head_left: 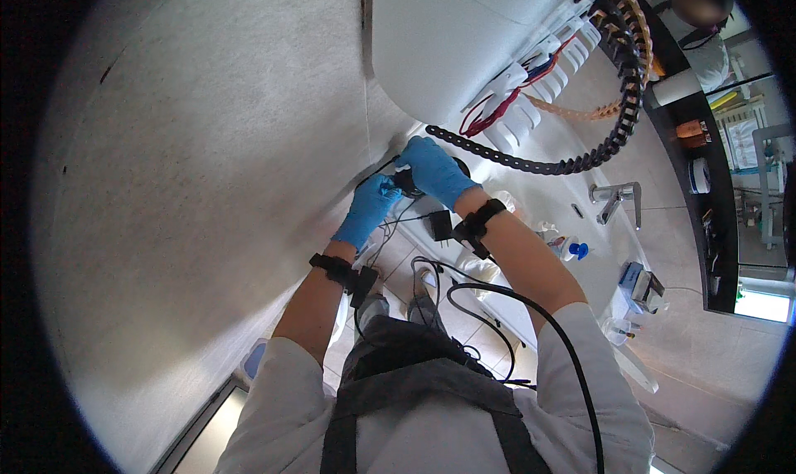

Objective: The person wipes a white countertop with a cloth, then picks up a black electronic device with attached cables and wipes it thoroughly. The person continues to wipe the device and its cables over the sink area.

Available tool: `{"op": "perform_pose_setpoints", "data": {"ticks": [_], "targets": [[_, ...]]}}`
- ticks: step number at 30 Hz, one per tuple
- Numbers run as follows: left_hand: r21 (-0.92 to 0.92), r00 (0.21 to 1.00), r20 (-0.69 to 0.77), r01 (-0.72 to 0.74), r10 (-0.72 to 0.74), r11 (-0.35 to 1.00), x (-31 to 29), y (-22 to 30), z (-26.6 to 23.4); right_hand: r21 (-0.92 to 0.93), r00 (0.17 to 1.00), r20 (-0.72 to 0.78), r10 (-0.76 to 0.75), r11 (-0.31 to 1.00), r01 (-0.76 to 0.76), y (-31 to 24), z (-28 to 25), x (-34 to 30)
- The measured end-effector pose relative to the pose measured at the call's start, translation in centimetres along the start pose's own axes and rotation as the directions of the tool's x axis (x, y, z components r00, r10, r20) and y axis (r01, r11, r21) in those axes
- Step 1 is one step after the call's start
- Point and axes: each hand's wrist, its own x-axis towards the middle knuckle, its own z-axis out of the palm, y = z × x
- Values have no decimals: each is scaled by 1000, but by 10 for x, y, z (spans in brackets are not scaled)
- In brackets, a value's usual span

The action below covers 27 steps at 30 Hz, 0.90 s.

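Both hands wear blue gloves and meet close to the wall below a white cabinet. My left hand (368,210) has its fingers closed at the near side of a dark black object (406,184). Reaching over the top of that object, my right hand (434,172) has its fingers bent round it. The hands hide most of it, so its kind cannot be made out. A thin black cable runs along the wall beside it. Just nearer than my right hand, a black power adapter (440,225) lies on a white surface, with thin cords next to it.
Above my hands hangs the white cabinet (464,43), with red wires (506,102) and a black cable chain (572,165) looping down. To the right are a faucet (615,199), a blue-capped bottle (572,248), a box (640,287) and a dark shelf (705,225). A black cable (547,316) crosses my right arm.
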Motion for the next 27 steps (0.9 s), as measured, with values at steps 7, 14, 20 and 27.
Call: {"op": "perform_pose_setpoints", "data": {"ticks": [7,14,20,27], "targets": [[-67,990,-139,-38,28,997,0,-4,7,-211,968,19,-251,945,249,-22,-1,-16],[70,996,-78,-35,41,997,-5,2,-5,271,990,-113,88,961,-54,-8,-23,-15],[-32,994,-64,-86,84,996,-7,5,-6,237,990,70,124,962,-137,4,-19,-5],[-171,992,-111,-78,60,982,-7,3,1,407,842,330,426,741,-534,22,-36,-25]]}}
